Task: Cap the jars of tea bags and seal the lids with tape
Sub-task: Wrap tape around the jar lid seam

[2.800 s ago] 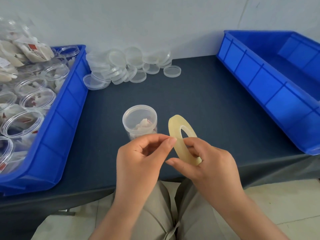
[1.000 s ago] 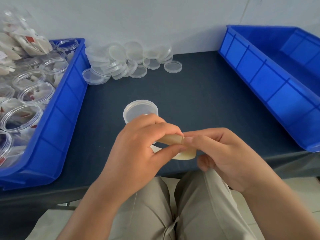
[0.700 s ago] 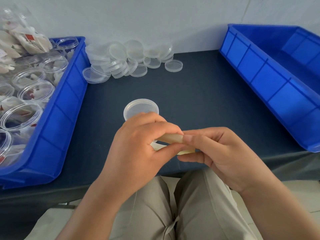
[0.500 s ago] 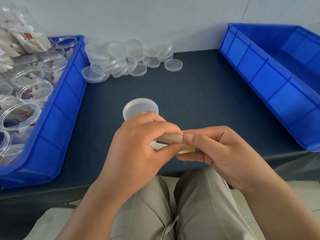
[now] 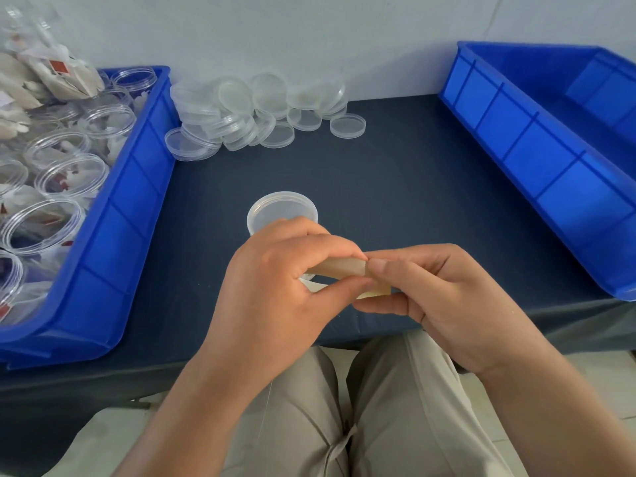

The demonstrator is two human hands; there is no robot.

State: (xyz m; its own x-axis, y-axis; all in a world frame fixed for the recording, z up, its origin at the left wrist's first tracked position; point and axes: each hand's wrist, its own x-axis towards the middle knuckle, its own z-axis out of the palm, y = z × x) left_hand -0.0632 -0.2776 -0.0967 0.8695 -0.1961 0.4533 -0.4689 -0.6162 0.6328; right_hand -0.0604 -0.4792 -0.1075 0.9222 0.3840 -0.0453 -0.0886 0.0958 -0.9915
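Note:
A capped clear jar point(image 5: 280, 210) stands on the dark table point(image 5: 395, 187), its lower part hidden behind my left hand point(image 5: 275, 290). Just in front of the jar, both hands hold a yellowish roll of tape point(image 5: 344, 268), seen nearly edge-on. My left hand pinches the roll between thumb and fingertips. My right hand point(image 5: 444, 297) grips the roll's right side, thumb on top. I cannot see a free end of the tape.
A blue bin point(image 5: 113, 235) at the left holds several open jars of tea bags point(image 5: 72, 177). A heap of clear lids point(image 5: 254, 111) lies at the back by the wall. Another blue bin point(image 5: 537, 166) stands at the right. My knees are under the table's front edge.
The tape roll went from upright and face-on beside the jar to nearly flat in front of it. My left hand closed over it. In the last second nothing much moved.

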